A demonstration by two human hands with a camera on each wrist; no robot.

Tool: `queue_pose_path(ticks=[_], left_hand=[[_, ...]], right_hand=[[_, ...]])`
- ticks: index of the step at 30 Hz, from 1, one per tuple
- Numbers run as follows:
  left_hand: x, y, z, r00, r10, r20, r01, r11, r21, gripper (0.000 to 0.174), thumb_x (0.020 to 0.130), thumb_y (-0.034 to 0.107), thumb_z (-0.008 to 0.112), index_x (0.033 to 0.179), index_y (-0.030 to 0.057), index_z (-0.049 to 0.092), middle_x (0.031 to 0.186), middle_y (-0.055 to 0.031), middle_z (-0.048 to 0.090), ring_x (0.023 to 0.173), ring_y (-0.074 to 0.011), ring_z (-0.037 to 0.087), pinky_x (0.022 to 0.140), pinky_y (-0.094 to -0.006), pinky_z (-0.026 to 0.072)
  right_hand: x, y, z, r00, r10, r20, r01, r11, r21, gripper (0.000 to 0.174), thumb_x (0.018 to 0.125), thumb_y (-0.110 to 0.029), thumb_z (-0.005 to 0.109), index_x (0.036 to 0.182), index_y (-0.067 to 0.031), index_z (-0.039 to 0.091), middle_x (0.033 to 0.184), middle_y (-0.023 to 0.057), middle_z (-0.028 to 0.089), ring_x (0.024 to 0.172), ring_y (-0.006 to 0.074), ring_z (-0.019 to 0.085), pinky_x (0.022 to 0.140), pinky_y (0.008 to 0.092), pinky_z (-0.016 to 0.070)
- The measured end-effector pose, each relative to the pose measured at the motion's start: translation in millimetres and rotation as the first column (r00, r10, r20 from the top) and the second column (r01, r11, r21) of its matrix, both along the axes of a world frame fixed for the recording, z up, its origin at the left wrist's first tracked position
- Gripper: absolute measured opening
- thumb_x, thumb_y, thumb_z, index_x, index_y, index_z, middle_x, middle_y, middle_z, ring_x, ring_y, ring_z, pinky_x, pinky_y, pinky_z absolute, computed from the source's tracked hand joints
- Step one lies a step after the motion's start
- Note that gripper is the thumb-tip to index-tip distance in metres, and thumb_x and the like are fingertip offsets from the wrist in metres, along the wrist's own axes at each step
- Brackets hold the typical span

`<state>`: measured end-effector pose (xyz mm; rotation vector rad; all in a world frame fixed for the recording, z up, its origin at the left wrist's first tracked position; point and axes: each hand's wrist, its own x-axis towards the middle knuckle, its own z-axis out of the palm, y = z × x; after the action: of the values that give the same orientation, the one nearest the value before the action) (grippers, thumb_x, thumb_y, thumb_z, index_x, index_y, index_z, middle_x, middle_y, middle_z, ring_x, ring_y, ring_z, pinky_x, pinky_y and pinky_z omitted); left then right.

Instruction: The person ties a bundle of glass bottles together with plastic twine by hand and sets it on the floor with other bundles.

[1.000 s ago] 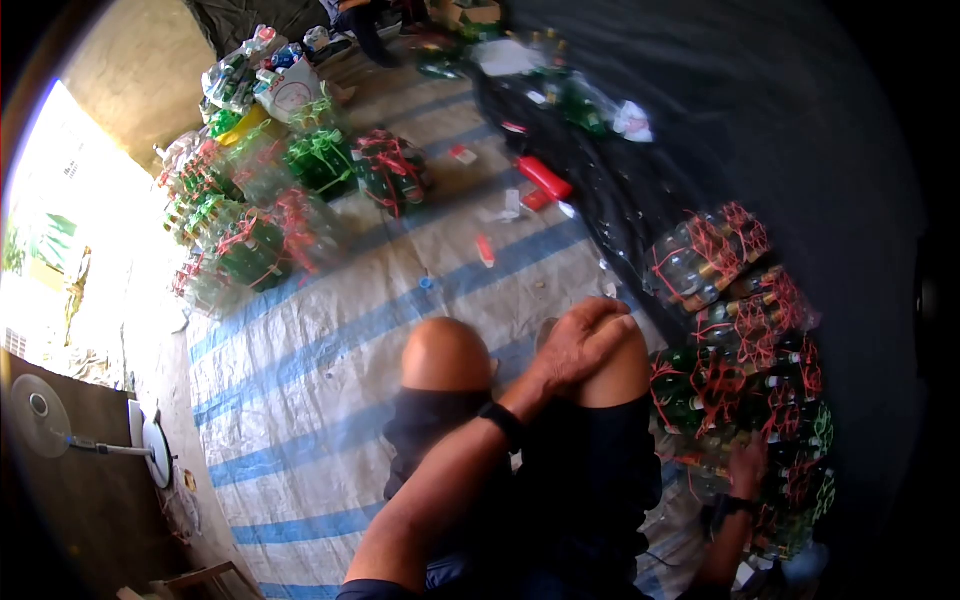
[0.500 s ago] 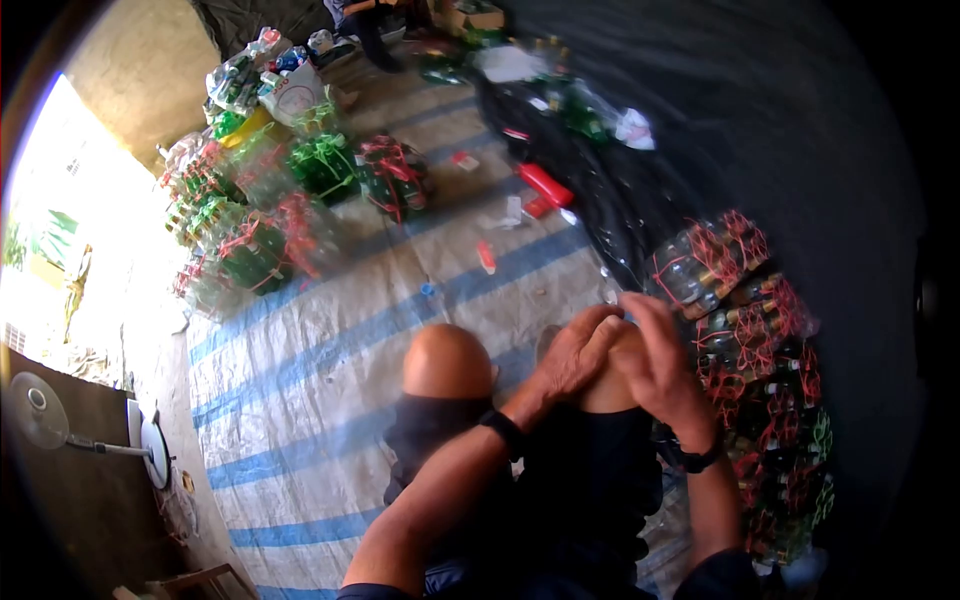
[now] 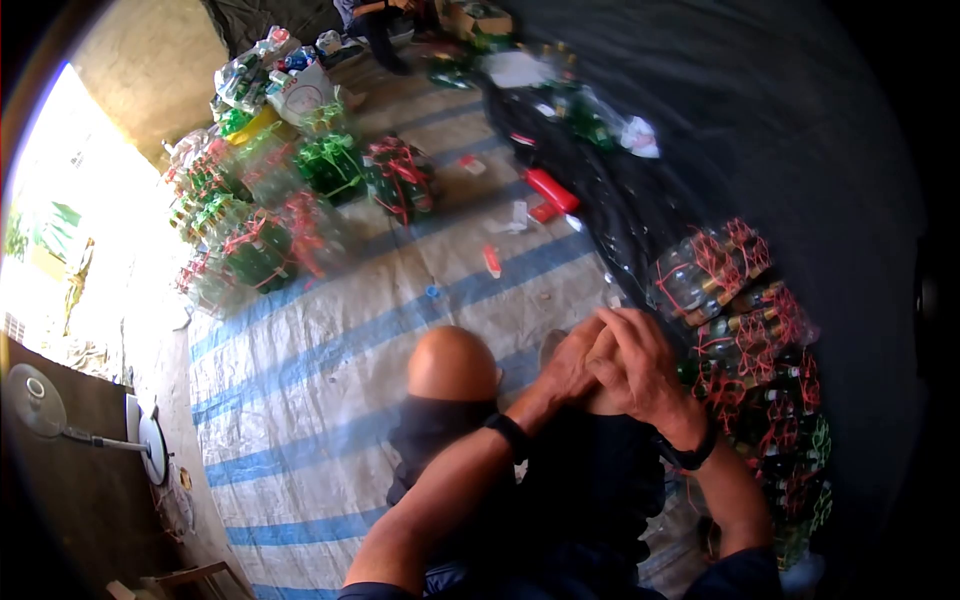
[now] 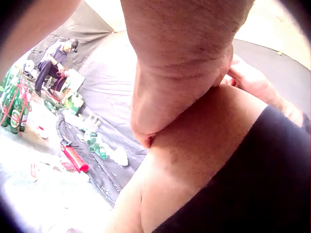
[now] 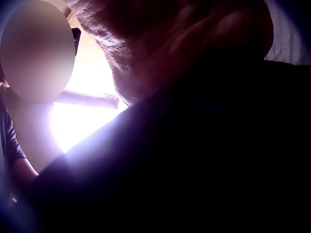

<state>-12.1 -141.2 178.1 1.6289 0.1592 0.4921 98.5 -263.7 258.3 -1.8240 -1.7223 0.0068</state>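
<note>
My left hand [image 3: 572, 365] rests over my bent right knee [image 4: 180, 141]; the left wrist view shows its heel against the bare skin. Laid over its fingers is my right hand [image 3: 648, 375], so the two overlap on the knee, and part of the left hand is hidden beneath. No object shows in either hand. Beside the right hand, bundles of bottles [image 3: 710, 270] tied with red string lie stacked on the floor. The right wrist view is mostly dark, with the palm [image 5: 184, 43] along its top.
A blue-and-white striped tarp [image 3: 300, 400] covers the floor, with black sheeting [image 3: 830, 200] to the right. More tied bottle bundles [image 3: 255, 250] stand at left. A red cylindrical object [image 3: 550, 190] lies ahead. A fan [image 3: 35, 400] stands at left; another person [image 4: 53, 63] sits at the back.
My right hand has come up from beside the bottle bundles at right and settled over the left hand. The left hand stays on the knee.
</note>
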Motion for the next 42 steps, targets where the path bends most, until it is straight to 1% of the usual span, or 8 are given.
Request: queue_pose_path(ticks=[4,6,10,16,18,27,37,42], left_hand=[[4,1,-9,1.0,0.01,-0.012,-0.009,0.997,0.071,0.062,0.104,0.04,0.062,0.153,0.0029,0.056,0.147,-0.028,0.06,0.136,-0.0464,0.06,0.113,-0.0466,0.0511],[5,1,-16,0.998,0.045,0.032,-0.049,0.985,0.166,0.061,0.104,0.039,0.063,0.153,0.0035,0.058,0.148,-0.0283,0.06,0.136,-0.0468,0.06,0.114,-0.0477,0.0507],[4,0,-14,0.999,0.034,0.038,-0.037,0.996,0.087,0.061,0.103,0.04,0.063,0.152,0.003,0.058,0.148,-0.0284,0.06,0.135,-0.0467,0.061,0.114,-0.0484,0.0501],[5,1,-20,0.998,0.032,0.055,-0.04,0.989,0.143,0.062,0.103,0.04,0.063,0.152,0.0024,0.058,0.147,-0.0274,0.061,0.136,-0.0464,0.061,0.115,-0.0484,0.0493],[6,2,-20,0.999,0.011,0.031,-0.016,0.986,0.165,0.062,0.108,0.046,0.062,0.158,0.0094,0.056,0.152,-0.0217,0.058,0.138,-0.0425,0.061,0.116,-0.047,0.0502],[7,3,-16,1.0,0.021,-0.001,-0.02,0.967,0.255,0.062,0.106,0.044,0.065,0.157,0.0102,0.056,0.15,-0.0202,0.057,0.135,-0.0429,0.062,0.114,-0.0463,0.0518],[5,2,-14,0.999,0.035,0.035,-0.042,0.974,0.225,0.061,0.106,0.042,0.065,0.156,0.0081,0.057,0.151,-0.0211,0.058,0.136,-0.0427,0.062,0.114,-0.0463,0.0522],[4,2,-9,1.0,-0.006,0.019,0.004,0.995,0.099,0.061,0.107,0.041,0.065,0.156,0.0067,0.056,0.152,-0.0219,0.059,0.136,-0.0442,0.063,0.113,-0.0473,0.053]], right_hand=[[2,0,-2,1.0,-0.002,-0.001,0.002,1.0,0.007,0.071,0.103,-0.049,0.069,0.148,0.005,0.059,0.133,0.025,0.066,0.121,0.0441,0.065,0.107,0.0514,0.0526],[3,-1,-7,1.0,-0.014,-0.01,0.014,1.0,0.016,0.071,0.103,-0.049,0.07,0.148,0.0051,0.059,0.132,0.0252,0.067,0.12,0.0445,0.066,0.105,0.0515,0.053],[3,-2,-8,0.999,-0.03,-0.026,0.031,0.999,0.02,0.073,0.101,-0.049,0.072,0.147,0.0052,0.058,0.129,0.0253,0.068,0.117,0.0454,0.066,0.102,0.052,0.0542],[3,-2,-9,1.0,-0.03,-0.009,0.03,0.998,0.048,0.071,0.1,-0.047,0.073,0.147,0.005,0.059,0.129,0.0249,0.068,0.117,0.0455,0.067,0.101,0.0522,0.0545],[3,-2,-9,0.999,-0.033,-0.012,0.033,0.998,0.046,0.071,0.1,-0.047,0.073,0.146,0.0049,0.059,0.129,0.025,0.068,0.117,0.0456,0.067,0.101,0.0522,0.0545],[3,-3,-7,0.999,-0.047,-0.018,0.047,0.999,0.026,0.07,0.099,-0.047,0.074,0.144,0.0049,0.06,0.128,0.0249,0.068,0.116,0.0459,0.066,0.102,0.0526,0.0541],[2,-4,-5,0.998,-0.058,-0.021,0.058,0.998,0.012,0.069,0.1,-0.047,0.074,0.143,0.0052,0.06,0.126,0.0247,0.068,0.115,0.0453,0.067,0.102,0.0522,0.054],[0,-4,-5,0.998,-0.061,-0.014,0.061,0.998,0.024,0.07,0.1,-0.047,0.074,0.143,0.0055,0.06,0.128,0.0252,0.068,0.117,0.0454,0.067,0.103,0.052,0.054]])
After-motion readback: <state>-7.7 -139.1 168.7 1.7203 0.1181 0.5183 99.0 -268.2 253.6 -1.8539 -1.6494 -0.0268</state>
